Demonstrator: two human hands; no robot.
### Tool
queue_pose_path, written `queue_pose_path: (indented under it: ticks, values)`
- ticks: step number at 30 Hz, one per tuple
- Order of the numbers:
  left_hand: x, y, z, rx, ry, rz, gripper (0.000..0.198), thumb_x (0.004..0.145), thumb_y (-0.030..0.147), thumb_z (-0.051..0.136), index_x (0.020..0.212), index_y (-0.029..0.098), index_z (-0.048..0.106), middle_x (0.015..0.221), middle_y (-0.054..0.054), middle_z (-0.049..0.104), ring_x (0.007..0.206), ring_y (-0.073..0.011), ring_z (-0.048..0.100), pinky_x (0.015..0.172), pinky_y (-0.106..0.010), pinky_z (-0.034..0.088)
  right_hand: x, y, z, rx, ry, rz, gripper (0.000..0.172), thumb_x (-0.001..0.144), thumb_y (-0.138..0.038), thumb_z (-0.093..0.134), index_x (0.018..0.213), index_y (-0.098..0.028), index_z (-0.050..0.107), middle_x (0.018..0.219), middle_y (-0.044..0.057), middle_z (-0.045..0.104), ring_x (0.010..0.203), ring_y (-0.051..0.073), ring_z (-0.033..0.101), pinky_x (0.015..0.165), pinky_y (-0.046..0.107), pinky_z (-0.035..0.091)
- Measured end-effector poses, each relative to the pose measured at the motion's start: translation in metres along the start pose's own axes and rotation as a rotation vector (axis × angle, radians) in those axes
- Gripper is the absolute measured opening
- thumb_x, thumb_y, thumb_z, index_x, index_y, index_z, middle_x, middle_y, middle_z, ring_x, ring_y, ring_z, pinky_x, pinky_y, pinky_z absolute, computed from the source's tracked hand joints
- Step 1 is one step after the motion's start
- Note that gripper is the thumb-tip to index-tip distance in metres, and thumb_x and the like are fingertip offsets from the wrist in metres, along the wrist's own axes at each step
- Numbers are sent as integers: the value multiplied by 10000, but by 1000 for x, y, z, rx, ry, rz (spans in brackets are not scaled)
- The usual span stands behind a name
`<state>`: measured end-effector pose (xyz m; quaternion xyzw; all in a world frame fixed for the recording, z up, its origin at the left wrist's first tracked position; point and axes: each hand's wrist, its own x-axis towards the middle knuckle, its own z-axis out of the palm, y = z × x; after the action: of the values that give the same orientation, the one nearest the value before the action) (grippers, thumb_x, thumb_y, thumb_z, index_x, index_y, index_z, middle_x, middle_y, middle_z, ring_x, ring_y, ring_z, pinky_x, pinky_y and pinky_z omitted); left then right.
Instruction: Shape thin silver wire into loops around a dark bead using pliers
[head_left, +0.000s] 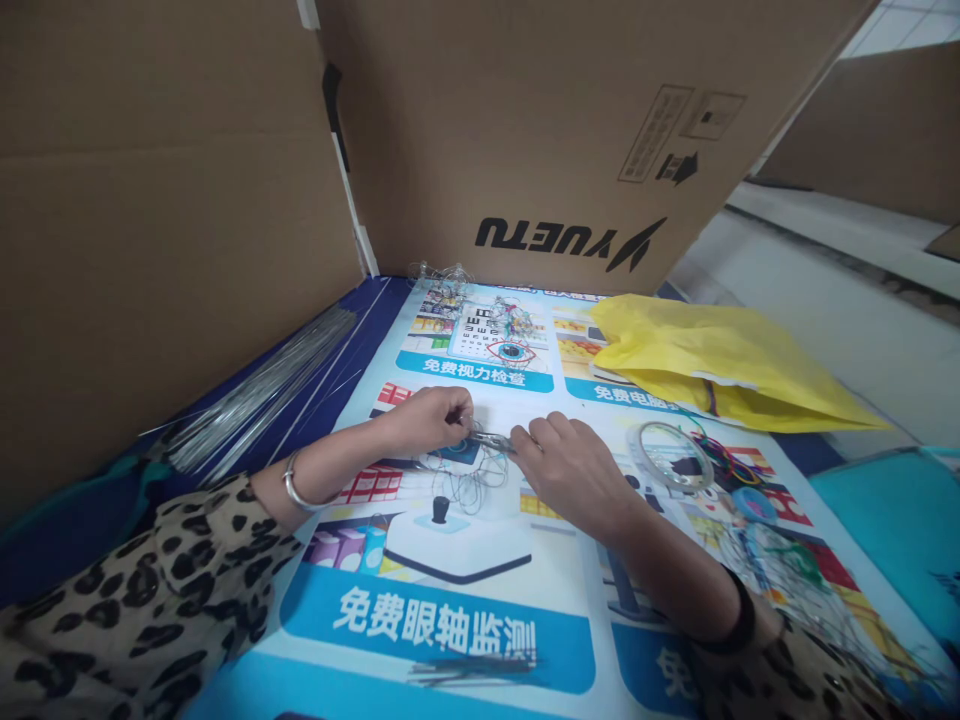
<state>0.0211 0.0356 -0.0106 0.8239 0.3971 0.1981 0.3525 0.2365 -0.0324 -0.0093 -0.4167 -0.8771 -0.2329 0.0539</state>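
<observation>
My left hand is closed in a pinch on a tangle of thin wire, whose fine loops hang over the printed sheet. My right hand is wrapped round small metal pliers. The jaws of the pliers point left and meet the wire close to my left fingertips. The pliers' handles are hidden inside my right fist. Whether the jaws are closed on the wire I cannot make out.
Bundled straight wires lie at left. Wire pieces sit by the cardboard wall. At right are a yellow bag, a clear tape roll, coloured cords and a wire tangle. Short rods lie in front.
</observation>
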Motion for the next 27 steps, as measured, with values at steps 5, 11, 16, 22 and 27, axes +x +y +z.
queue_pose_path:
  ticks: [5, 11, 16, 22, 27]
  values:
    - [0, 0, 0, -19, -2, -10, 62, 666, 148, 510, 713, 156, 551, 666, 19, 571, 599, -94, 488, 540, -189, 370, 0, -1, 1, 18, 17, 6, 84, 843, -181, 473, 880, -169, 547, 750, 49, 520, 735, 179, 407, 594, 302, 220]
    - [0, 2, 0, -24, -9, -17, 38, 669, 148, 516, 696, 160, 539, 643, 26, 561, 581, -88, 478, 540, -190, 363, -1, -1, 4, 31, 13, 17, 75, 843, -178, 471, 861, -172, 543, 753, 48, 522, 735, 177, 409, 583, 303, 223]
    - [0, 1, 1, -17, -2, 0, 55, 663, 142, 510, 701, 159, 547, 656, 23, 572, 586, -89, 487, 542, -193, 364, -2, -1, 5, 32, 5, 22, 67, 841, -175, 473, 861, -176, 537, 754, 44, 521, 733, 178, 409, 573, 300, 226]
    - [0, -1, 1, -8, 13, 3, 36, 668, 159, 511, 691, 161, 538, 643, 27, 566, 575, -87, 484, 527, -191, 360, -1, -1, 5, 53, 3, 40, 74, 855, -201, 465, 846, -183, 536, 751, 43, 528, 724, 178, 415, 563, 299, 226]
    - [0, 1, -3, -40, -42, 21, 90, 666, 134, 497, 743, 161, 536, 690, 21, 582, 606, -88, 509, 546, -188, 371, -2, -2, 7, 73, 2, 83, 128, 875, -273, 454, 832, -188, 539, 755, 44, 537, 735, 179, 429, 576, 301, 231]
